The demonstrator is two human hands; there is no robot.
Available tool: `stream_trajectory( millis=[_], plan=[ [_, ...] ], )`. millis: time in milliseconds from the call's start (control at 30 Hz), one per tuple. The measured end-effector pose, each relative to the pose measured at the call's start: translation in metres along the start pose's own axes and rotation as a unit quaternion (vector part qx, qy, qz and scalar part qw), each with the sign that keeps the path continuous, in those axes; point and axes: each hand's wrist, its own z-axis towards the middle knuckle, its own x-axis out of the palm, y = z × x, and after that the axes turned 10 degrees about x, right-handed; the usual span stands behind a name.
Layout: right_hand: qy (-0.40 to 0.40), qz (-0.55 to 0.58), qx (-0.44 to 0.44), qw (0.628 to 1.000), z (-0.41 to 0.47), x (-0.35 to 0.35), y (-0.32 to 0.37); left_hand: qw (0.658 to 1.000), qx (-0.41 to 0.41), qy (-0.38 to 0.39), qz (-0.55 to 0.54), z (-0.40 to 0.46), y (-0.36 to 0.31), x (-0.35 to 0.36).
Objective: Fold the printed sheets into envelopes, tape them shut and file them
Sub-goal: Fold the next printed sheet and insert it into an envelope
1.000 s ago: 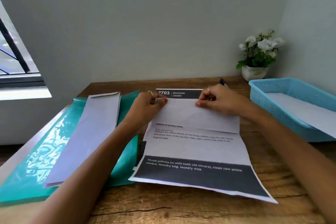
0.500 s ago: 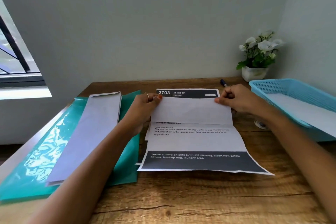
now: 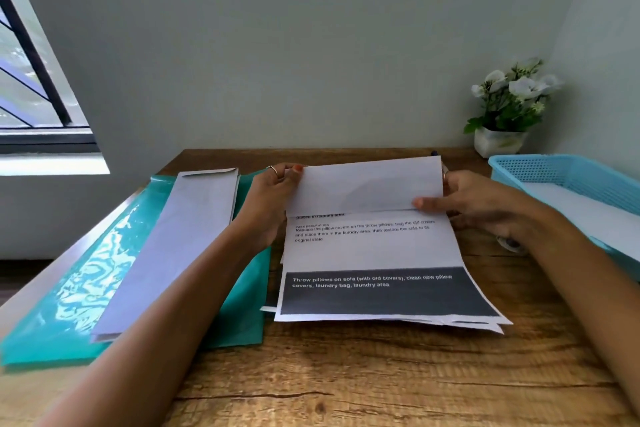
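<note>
Our left hand [image 3: 273,198] pinches the folded flap's left edge on the printed sheet [image 3: 372,253]; our right hand [image 3: 464,201] grips the right edge, thumb on the fold. Sheet's atop the stack on the desk [image 3: 346,374].

printed sheet [image 3: 374,250] | top third folded forward | flat atop paper stack

- The left hand [image 3: 273,199] reached forward, forearm stretched out, its fingers [image 3: 292,170] pinched closed with a ring on one.
- The right hand [image 3: 474,204] lay opposite, thumb extended inward, a ring on one finger, its forearm angled in from the right.
</note>
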Motion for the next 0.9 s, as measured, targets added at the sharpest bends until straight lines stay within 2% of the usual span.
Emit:
stream_trajectory(
  millis=[133, 333, 433, 733, 900],
  plan=[
    [-0.010, 0.047, 0.010, 0.999, 0.0049, 0.0000, -0.0025, 0.999, -0.015, -0.013, -0.026, 0.0019, 0.0011, -0.0036],
    [-0.017, 0.174, 0.020, 0.984, 0.0071, 0.0004, -0.0041, 0.996, -0.081, 0.033, -0.023, 0.0040, 0.0016, -0.0057],
    [0.002, 0.207, 0.024, 0.978, 0.0065, 0.0017, -0.0053, 0.994, -0.099, 0.031, -0.046, 0.0057, 0.0040, -0.0061],
    [0.043, 0.265, 0.042, 0.962, 0.0073, -0.0007, -0.0080, 0.994, -0.091, 0.008, -0.059, 0.0069, 0.0042, -0.0064],
    [0.022, 0.204, 0.066, 0.977, 0.0063, -0.0024, -0.0094, 0.991, -0.124, 0.023, -0.032, 0.0053, 0.0011, -0.0066]
  ],
)
